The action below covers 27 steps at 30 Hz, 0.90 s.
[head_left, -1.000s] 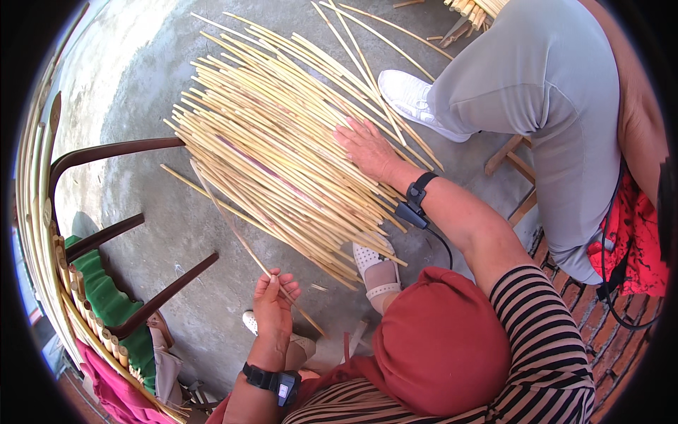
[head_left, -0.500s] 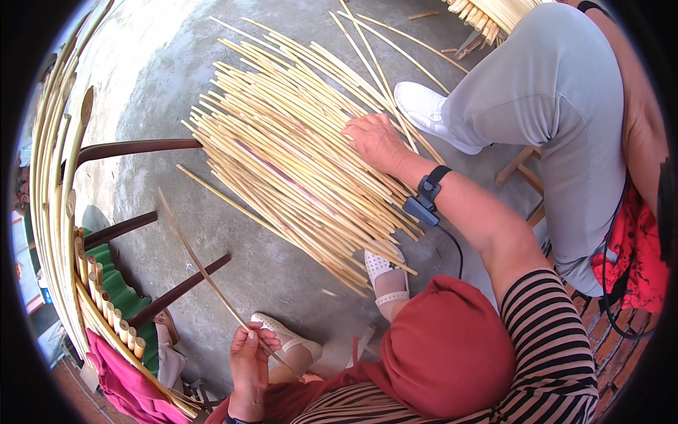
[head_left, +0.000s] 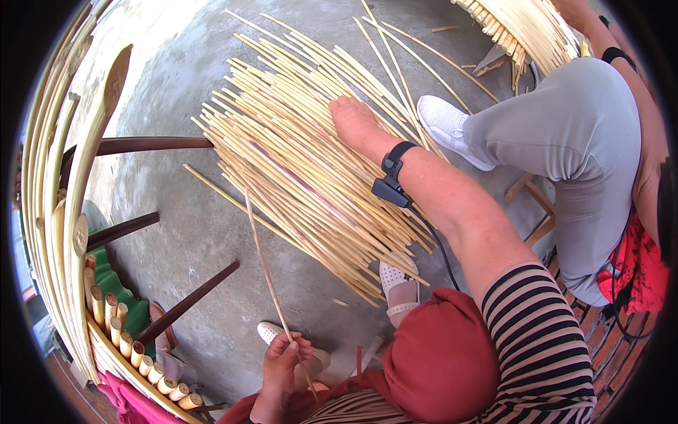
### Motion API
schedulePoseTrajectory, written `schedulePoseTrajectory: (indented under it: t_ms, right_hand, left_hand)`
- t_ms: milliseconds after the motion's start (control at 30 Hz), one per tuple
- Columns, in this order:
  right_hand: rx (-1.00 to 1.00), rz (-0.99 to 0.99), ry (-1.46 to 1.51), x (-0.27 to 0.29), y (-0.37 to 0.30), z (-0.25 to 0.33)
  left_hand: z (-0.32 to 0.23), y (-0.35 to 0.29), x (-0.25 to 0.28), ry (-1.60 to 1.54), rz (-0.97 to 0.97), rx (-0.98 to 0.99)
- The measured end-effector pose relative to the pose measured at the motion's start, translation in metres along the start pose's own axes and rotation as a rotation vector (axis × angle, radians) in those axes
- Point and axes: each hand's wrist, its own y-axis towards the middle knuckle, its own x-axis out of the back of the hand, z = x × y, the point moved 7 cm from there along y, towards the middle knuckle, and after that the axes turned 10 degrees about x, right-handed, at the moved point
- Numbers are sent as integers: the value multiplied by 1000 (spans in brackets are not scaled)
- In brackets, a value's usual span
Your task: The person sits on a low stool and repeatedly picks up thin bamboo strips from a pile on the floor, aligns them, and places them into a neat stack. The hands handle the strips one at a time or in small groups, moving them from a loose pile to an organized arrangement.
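My left hand [head_left: 288, 359], low in the picture, is closed in a pinch on a long thin peeled stick [head_left: 266, 268]. The stick slants up and away, its far tip over the near side of a pile of pale peeled sticks [head_left: 304, 169]. My right hand [head_left: 354, 121] reaches across to the far right part of this pile. Its fingers are curled down among the sticks, and the fingertips are hidden, so what they hold cannot be made out. A black band with a small box [head_left: 393, 187] and a cable is strapped to my right wrist.
Another person's grey trouser leg [head_left: 593, 127] and white shoe [head_left: 445, 127] stand close at right. Dark curved bars [head_left: 187, 300] jut in from a bundle of bent rods [head_left: 53, 184] at left. A sheaf of sticks [head_left: 526, 32] lies at far right; pink cloth [head_left: 134, 403] lies lower left.
My left hand has moved right, bringing its stick over to the pile's near side. The right hand has shifted slightly left and up, its fingers going from spread to curled.
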Motion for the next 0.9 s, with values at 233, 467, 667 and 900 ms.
schedulePoseTrajectory:
  t_ms: [233,467,667,900]
  right_hand:
    - [-62,39,-113,-5,16,-6]
    - [-105,118,-3,-1,10,-16]
    - [-118,35,124,12,-40,-38]
    - [-10,-88,728,34,-172,2]
  left_hand:
    - [-4,1,7,-20,-1,-1]
    - [1,7,11,61,-32,-13]
    - [0,13,4,98,-53,-52]
    - [-61,87,-96,-60,162,-233]
